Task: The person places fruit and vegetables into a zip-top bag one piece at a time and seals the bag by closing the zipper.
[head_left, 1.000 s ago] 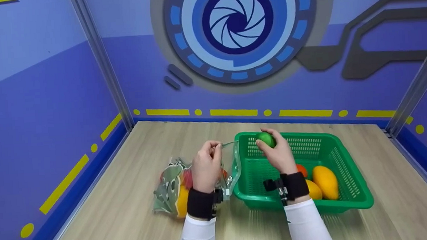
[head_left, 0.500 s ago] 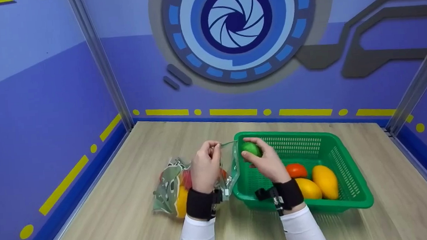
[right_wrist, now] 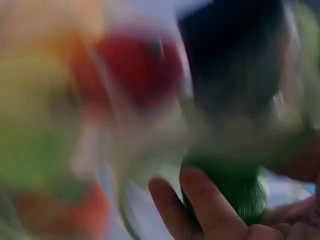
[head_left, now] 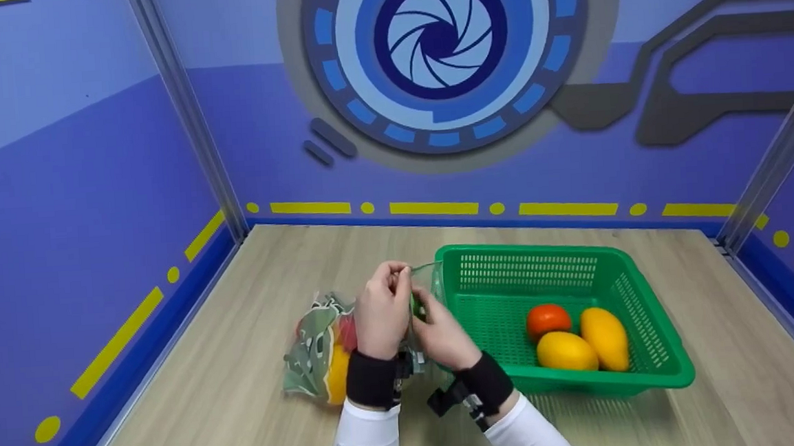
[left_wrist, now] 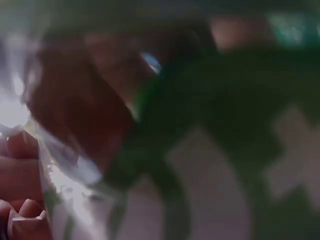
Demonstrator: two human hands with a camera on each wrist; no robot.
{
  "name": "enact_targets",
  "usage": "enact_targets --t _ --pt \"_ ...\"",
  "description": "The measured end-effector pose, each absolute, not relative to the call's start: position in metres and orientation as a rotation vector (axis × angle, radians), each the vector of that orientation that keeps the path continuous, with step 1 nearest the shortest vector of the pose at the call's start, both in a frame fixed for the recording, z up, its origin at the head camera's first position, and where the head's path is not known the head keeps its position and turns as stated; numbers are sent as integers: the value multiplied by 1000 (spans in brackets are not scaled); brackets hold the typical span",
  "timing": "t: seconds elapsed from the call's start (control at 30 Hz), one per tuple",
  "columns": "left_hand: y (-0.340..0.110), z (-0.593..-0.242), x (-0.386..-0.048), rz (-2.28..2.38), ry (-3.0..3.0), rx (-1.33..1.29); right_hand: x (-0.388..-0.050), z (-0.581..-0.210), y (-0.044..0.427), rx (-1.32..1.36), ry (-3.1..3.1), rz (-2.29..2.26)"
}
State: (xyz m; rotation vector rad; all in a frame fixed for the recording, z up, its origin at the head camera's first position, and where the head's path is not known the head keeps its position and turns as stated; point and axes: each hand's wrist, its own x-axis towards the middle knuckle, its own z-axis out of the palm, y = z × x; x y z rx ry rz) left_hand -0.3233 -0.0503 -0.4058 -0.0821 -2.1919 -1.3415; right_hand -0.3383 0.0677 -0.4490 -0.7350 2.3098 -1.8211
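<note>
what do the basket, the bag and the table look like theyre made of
Basket: probably rigid plastic, slight sheen; even green, regular slots.
Bag: seems thin clear plastic film, printed and glossy; it creases, and a yellow item shows through.
Table: smooth, pale wood grain; solid wood or laminate, I can't tell.

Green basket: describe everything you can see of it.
The green basket looks like plastic, rectangular with rounded corners, a smooth thick rim, slotted walls and a perforated bottom. It stands upright on the wood-look table. An orange-red fruit, a rounded yellow fruit and a longer yellow fruit lie inside, toward its near right. The bag is to its left; whether its edge touches the rim is unclear.
</note>
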Motion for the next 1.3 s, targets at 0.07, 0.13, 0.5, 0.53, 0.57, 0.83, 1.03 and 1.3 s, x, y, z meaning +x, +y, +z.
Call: enact_targets --t 0.07,0.13,0.5,0.53,0.57,0.83,1.03,1.3 --pt "-50 -406 -323 -1343 -2192 -80 -338 -453 65 -765 2186 -1879" --pt "-51 -406 -323 -1341 -2193 -77 -338 -455 64 -788 2113 -1890" --pt "-51 -408 -323 -1344 -2187 -65 -338 -458 64 -650 1927 -1925" --pt "-51 -408 -323 -1347 -2186 -66 -338 -458 64 -646 1954 -1926" --pt "-51 -408 -323 -1347 -2186 -66 -338 -457 64 -635 1980 -1923" --pt "-50 -407 -323 -1363 -2200 -66 -341 -453 65 -635 2062 -1919" --pt "-50 -407 -323 -1350 -2203 -64 -340 -452 67 -682 2089 -1898" --pt "-49 -407 -324 -1332 -2206 -61 -340 -448 71 -703 2169 -1870"
